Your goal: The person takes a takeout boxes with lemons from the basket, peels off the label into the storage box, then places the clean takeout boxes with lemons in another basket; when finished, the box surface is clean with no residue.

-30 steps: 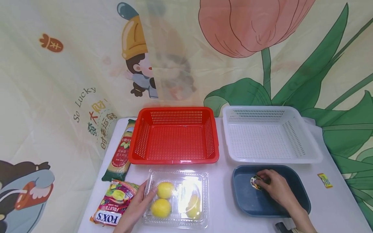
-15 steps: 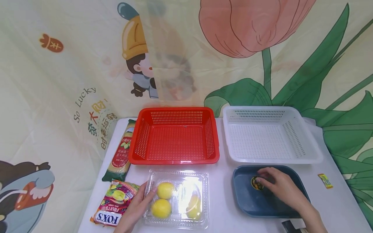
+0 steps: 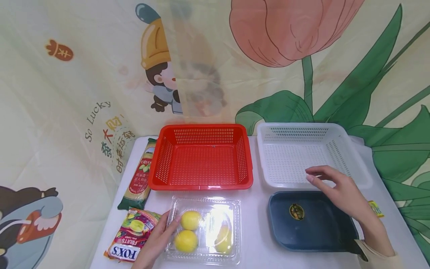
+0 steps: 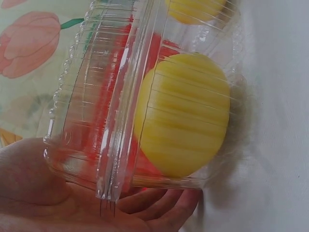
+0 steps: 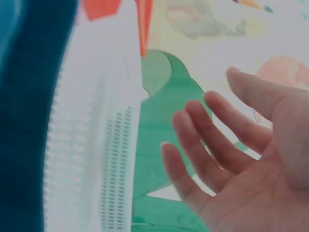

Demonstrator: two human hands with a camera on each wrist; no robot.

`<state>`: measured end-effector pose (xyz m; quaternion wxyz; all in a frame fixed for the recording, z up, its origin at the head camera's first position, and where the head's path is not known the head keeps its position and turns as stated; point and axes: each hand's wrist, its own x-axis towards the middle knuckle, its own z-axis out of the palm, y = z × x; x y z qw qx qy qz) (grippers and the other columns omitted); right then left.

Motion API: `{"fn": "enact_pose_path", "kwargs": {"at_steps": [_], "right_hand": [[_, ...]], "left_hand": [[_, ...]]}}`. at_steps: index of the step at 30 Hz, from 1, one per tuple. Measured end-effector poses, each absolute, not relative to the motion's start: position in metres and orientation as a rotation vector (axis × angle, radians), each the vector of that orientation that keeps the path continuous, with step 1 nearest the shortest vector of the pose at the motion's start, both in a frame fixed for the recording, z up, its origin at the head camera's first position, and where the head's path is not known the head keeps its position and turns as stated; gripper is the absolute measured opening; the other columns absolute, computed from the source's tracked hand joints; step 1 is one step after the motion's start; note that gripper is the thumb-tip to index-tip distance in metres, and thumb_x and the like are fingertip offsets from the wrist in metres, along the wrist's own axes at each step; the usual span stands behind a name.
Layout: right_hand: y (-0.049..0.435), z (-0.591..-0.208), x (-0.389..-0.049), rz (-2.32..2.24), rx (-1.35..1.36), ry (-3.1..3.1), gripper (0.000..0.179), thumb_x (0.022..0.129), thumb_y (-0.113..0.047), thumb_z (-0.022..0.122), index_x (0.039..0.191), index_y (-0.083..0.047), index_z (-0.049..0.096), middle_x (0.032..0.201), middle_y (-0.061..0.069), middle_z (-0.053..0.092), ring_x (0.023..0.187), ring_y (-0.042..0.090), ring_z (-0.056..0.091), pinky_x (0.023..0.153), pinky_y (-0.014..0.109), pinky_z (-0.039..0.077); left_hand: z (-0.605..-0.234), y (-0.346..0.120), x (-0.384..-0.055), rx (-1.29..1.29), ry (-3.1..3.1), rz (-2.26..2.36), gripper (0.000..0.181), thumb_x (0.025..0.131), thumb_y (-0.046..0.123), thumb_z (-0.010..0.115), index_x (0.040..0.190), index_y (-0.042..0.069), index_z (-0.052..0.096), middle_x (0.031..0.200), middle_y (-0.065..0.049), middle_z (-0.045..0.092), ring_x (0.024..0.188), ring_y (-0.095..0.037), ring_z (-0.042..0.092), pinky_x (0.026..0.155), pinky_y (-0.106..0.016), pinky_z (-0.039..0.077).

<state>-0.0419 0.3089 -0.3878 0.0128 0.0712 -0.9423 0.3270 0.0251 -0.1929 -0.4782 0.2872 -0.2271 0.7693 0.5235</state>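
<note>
A clear plastic clamshell box (image 3: 208, 209) with yellow lemons (image 3: 186, 241) inside stands at the front, its lid down. My left hand (image 3: 155, 239) grips its left side, thumb over the lid edge; in the left wrist view the palm and fingers lie along the box wall. Over the front of the white basket (image 3: 268, 183) and the back rim of the dark blue tray (image 3: 315, 233) hovers my right hand (image 3: 342, 190), fingers loosely bent and holding nothing. A round black-and-gold label (image 3: 297, 212) lies flat on the tray's floor.
Behind the box is a red basket (image 3: 201, 186). At the left lie a green-and-red pasta packet (image 3: 139, 175) and a FOX'S candy bag (image 3: 134, 233). A small yellow wrapped candy (image 3: 375, 208) is at the right, partly behind the right wrist. A printed curtain hangs behind.
My right hand has left the round label in the tray, rising and moving back and to the right toward the white basket. The left hand and the lemon box stay in place.
</note>
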Motion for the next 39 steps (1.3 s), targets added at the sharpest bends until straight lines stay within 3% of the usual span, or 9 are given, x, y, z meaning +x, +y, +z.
{"fn": "enact_pose_path", "kwargs": {"at_steps": [7, 13, 17, 20, 23, 25, 27, 30, 39], "right_hand": [[0.331, -0.378, -0.066, 1.113, 0.169, -2.797, 0.039, 0.099, -0.022, 0.067, 0.137, -0.016, 0.061, 0.121, -0.027, 0.058, 0.109, -0.018, 0.048, 0.082, -0.002, 0.04], [0.346, -0.378, -0.08, 1.15, 0.12, -2.724, 0.044, 0.099, -0.02, 0.066, 0.142, -0.012, 0.058, 0.121, -0.027, 0.057, 0.108, -0.017, 0.051, 0.083, -0.005, 0.039], [0.357, -0.379, -0.088, 1.091, 0.077, -2.766, 0.051, 0.1, -0.029, 0.065, 0.149, -0.018, 0.052, 0.137, -0.011, 0.059, 0.109, -0.022, 0.043, 0.082, -0.006, 0.035], [0.367, -0.383, -0.096, 1.053, 0.08, -2.775, 0.056, 0.101, -0.029, 0.064, 0.153, -0.018, 0.047, 0.15, 0.01, 0.053, 0.114, -0.022, 0.04, 0.087, -0.008, 0.031], [0.378, -0.387, -0.104, 1.014, 0.058, -2.797, 0.058, 0.102, -0.031, 0.061, 0.155, -0.017, 0.043, 0.155, 0.019, 0.046, 0.139, 0.0, 0.043, 0.095, -0.006, 0.025], [0.384, -0.389, -0.109, 0.998, 0.034, -2.823, 0.06, 0.103, -0.034, 0.059, 0.157, -0.016, 0.039, 0.156, 0.026, 0.041, 0.147, 0.028, 0.041, 0.114, 0.012, 0.031], [0.389, -0.392, -0.113, 0.983, 0.026, -2.83, 0.061, 0.104, -0.033, 0.058, 0.157, -0.012, 0.038, 0.158, 0.029, 0.037, 0.141, 0.053, 0.036, 0.124, 0.04, 0.031], [0.396, -0.397, -0.12, 0.985, 0.017, -2.817, 0.061, 0.104, -0.03, 0.056, 0.156, -0.004, 0.037, 0.159, 0.033, 0.03, 0.143, 0.06, 0.028, 0.111, 0.078, 0.021], [0.42, -0.417, -0.128, 0.989, -0.064, -2.836, 0.063, 0.105, -0.03, 0.052, 0.154, 0.004, 0.033, 0.162, 0.034, 0.02, 0.15, 0.057, 0.013, 0.115, 0.078, 0.012]], "left_hand": [[-0.477, -0.194, 0.025, -0.627, 2.053, 1.407, 0.107, 0.085, 0.084, 0.048, 0.162, 0.014, 0.02, 0.166, -0.021, 0.024, 0.146, -0.052, 0.03, 0.106, -0.074, 0.037], [-0.477, -0.193, 0.025, -0.633, 2.057, 1.422, 0.109, 0.085, 0.084, 0.048, 0.162, 0.011, 0.02, 0.165, -0.022, 0.025, 0.146, -0.051, 0.031, 0.108, -0.071, 0.038], [-0.477, -0.193, 0.025, -0.641, 2.043, 1.432, 0.114, 0.083, 0.086, 0.047, 0.162, 0.008, 0.019, 0.164, -0.024, 0.026, 0.145, -0.052, 0.032, 0.108, -0.072, 0.037], [-0.478, -0.193, 0.025, -0.65, 2.034, 1.427, 0.117, 0.083, 0.087, 0.047, 0.162, 0.007, 0.017, 0.164, -0.025, 0.025, 0.145, -0.052, 0.032, 0.108, -0.073, 0.035], [-0.478, -0.194, 0.026, -0.652, 2.035, 1.426, 0.118, 0.082, 0.088, 0.047, 0.162, 0.006, 0.017, 0.164, -0.025, 0.025, 0.145, -0.052, 0.031, 0.109, -0.073, 0.034], [-0.478, -0.194, 0.026, -0.649, 2.041, 1.432, 0.119, 0.081, 0.088, 0.047, 0.162, 0.006, 0.018, 0.164, -0.025, 0.025, 0.145, -0.052, 0.032, 0.109, -0.073, 0.034], [-0.479, -0.194, 0.027, -0.64, 2.054, 1.437, 0.115, 0.084, 0.086, 0.047, 0.162, 0.006, 0.019, 0.164, -0.026, 0.026, 0.144, -0.052, 0.034, 0.109, -0.074, 0.034], [-0.48, -0.193, 0.028, -0.633, 2.064, 1.434, 0.111, 0.087, 0.083, 0.046, 0.161, 0.007, 0.02, 0.163, -0.026, 0.027, 0.143, -0.052, 0.036, 0.107, -0.075, 0.034], [-0.483, -0.194, 0.03, -0.635, 2.051, 1.426, 0.111, 0.086, 0.085, 0.044, 0.162, 0.008, 0.019, 0.163, -0.026, 0.027, 0.141, -0.053, 0.038, 0.105, -0.076, 0.036]]}}
